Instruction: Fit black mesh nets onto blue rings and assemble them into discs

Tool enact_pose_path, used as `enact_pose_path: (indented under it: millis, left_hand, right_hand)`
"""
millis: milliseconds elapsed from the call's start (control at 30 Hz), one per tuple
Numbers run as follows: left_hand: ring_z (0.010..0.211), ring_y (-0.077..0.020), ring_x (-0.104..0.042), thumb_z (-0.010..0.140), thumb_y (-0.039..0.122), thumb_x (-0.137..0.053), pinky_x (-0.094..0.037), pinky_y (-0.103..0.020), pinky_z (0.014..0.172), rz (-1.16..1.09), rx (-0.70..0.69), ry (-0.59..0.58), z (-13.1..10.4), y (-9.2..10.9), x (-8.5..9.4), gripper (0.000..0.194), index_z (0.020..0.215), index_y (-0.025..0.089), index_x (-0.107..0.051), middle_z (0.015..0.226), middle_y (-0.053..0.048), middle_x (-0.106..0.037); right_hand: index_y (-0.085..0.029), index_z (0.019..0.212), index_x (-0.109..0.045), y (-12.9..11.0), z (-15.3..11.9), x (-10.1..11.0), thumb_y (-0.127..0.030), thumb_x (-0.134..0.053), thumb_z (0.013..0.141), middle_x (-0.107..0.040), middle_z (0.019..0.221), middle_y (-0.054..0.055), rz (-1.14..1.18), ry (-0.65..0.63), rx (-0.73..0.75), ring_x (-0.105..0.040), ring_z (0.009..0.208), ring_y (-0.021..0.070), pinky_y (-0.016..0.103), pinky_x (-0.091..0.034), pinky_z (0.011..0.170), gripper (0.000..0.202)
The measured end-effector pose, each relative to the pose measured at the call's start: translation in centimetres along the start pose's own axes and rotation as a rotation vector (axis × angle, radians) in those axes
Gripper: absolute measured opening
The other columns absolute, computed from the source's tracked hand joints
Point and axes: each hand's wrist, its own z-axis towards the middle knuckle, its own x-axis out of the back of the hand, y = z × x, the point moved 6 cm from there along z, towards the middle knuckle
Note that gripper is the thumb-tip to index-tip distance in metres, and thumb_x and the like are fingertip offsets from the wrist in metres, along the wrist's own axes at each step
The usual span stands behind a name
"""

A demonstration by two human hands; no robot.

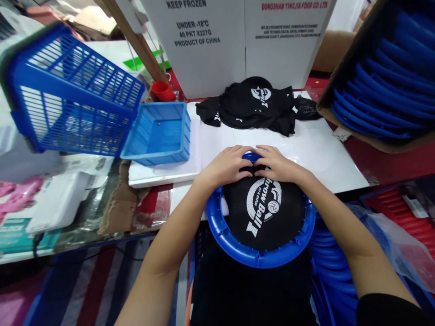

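Note:
A blue plastic ring [261, 261] rests at the table's front edge and over the lap, with a black mesh disc [238, 213] printed "Throw Ball" inside it. My left hand [231, 165] and my right hand [277, 165] meet at the ring's far side, fingers bent over the rim and the mesh edge. Both hold the mesh there against the ring; the fingertips nearly touch. Along the near side the mesh lies within the ring, and a gap shows at the left. Beyond the hands lies a pile of black mesh pieces [254, 108].
A light blue bin [156, 133] and a tilted blue basket [78, 95] stand at the left, near a red cup [163, 91]. White cartons [210, 59] stand behind. Blue rings [384, 90] fill a box at the right; more rings [331, 267] are below.

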Motion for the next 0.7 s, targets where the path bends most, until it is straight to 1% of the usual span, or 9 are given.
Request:
enact_pose_path:
  millis: [100,167,233,300,367,433,533,633,700]
  left_hand:
    - [0.143,-0.0373,-0.052,0.094,0.031,-0.076,-0.045,-0.054,0.116,-0.037,0.018,-0.006,0.1,0.2,-0.3,0.024,0.115,0.019,-0.075,0.159,-0.016,-0.052]
    - [0.14,-0.0368,-0.054,0.094,0.032,-0.074,-0.048,-0.052,0.113,-0.084,0.049,-0.008,0.2,0.2,-0.4,0.022,0.11,0.018,-0.073,0.157,-0.017,-0.052]
    - [0.132,-0.0342,-0.06,0.096,0.036,-0.071,-0.052,-0.049,0.108,-0.143,0.083,-0.015,0.3,0.0,-0.5,0.02,0.107,0.019,-0.072,0.155,-0.015,-0.053]
    - [0.127,-0.0308,-0.063,0.1,0.036,-0.065,-0.054,-0.046,0.105,-0.194,0.101,-0.017,0.3,-0.2,-0.5,0.018,0.107,0.021,-0.071,0.153,-0.013,-0.054]
    - [0.131,-0.0298,-0.062,0.103,0.033,-0.059,-0.053,-0.046,0.109,-0.209,0.083,-0.016,0.4,-0.3,-0.6,0.018,0.109,0.022,-0.073,0.153,-0.011,-0.054]
    - [0.138,-0.0311,-0.057,0.103,0.029,-0.058,-0.049,-0.048,0.115,-0.208,0.052,-0.012,0.5,-0.3,-0.7,0.019,0.11,0.023,-0.075,0.154,-0.011,-0.053]
    - [0.137,-0.032,-0.058,0.1,0.027,-0.062,-0.048,-0.05,0.117,-0.249,0.066,0.003,0.6,-0.4,-0.7,0.016,0.107,0.021,-0.075,0.151,-0.012,-0.055]
    - [0.129,-0.0297,-0.062,0.097,0.027,-0.065,-0.051,-0.049,0.113,-0.336,0.124,0.033,0.7,-0.6,-0.7,0.011,0.099,0.021,-0.073,0.146,-0.012,-0.057]
    - [0.129,-0.0284,-0.063,0.095,0.026,-0.069,-0.05,-0.049,0.114,-0.38,0.136,0.063,0.8,-0.7,-0.5,0.007,0.093,0.021,-0.072,0.144,-0.011,-0.059]
  right_hand:
    - [-0.029,0.117,-0.079,0.0,-0.1,0.0,-0.031,-0.075,0.093,-0.051,0.165,0.008,-0.016,-0.006,-0.01,-0.036,0.158,0.0399,0.071,-0.028,0.128,0.025]
    - [-0.029,0.114,-0.079,0.0,-0.1,0.1,-0.03,-0.075,0.092,-0.053,0.164,0.008,0.03,0.006,-0.011,-0.039,0.156,0.0394,0.069,-0.029,0.127,0.022]
    - [-0.027,0.107,-0.077,0.2,0.0,0.4,-0.03,-0.072,0.092,-0.061,0.156,0.009,0.136,0.037,-0.022,-0.049,0.149,0.0373,0.066,-0.037,0.123,0.016]
    - [-0.025,0.1,-0.073,0.6,0.1,0.8,-0.032,-0.068,0.093,-0.07,0.143,0.01,0.256,0.079,-0.06,-0.06,0.137,0.0344,0.061,-0.045,0.116,0.011]
    - [-0.024,0.096,-0.069,1.0,0.1,1.1,-0.032,-0.064,0.094,-0.076,0.13,0.01,0.315,0.11,-0.101,-0.066,0.128,0.0322,0.056,-0.05,0.11,0.009]
    - [-0.024,0.094,-0.068,1.1,0.2,1.2,-0.031,-0.062,0.095,-0.077,0.125,0.01,0.311,0.125,-0.112,-0.068,0.124,0.0315,0.054,-0.05,0.108,0.009]
    - [-0.024,0.096,-0.07,0.8,0.3,1.1,-0.029,-0.061,0.096,-0.076,0.128,0.011,0.28,0.116,-0.068,-0.066,0.128,0.0324,0.057,-0.048,0.111,0.01]
    - [-0.026,0.108,-0.074,0.5,0.2,0.8,-0.03,-0.063,0.096,-0.071,0.142,0.01,0.255,0.082,0.0,-0.06,0.139,0.0327,0.06,-0.043,0.118,0.016]
    - [-0.027,0.112,-0.076,0.5,0.1,0.7,-0.032,-0.066,0.095,-0.066,0.15,0.01,0.243,0.079,0.013,-0.057,0.143,0.0329,0.061,-0.042,0.12,0.02]
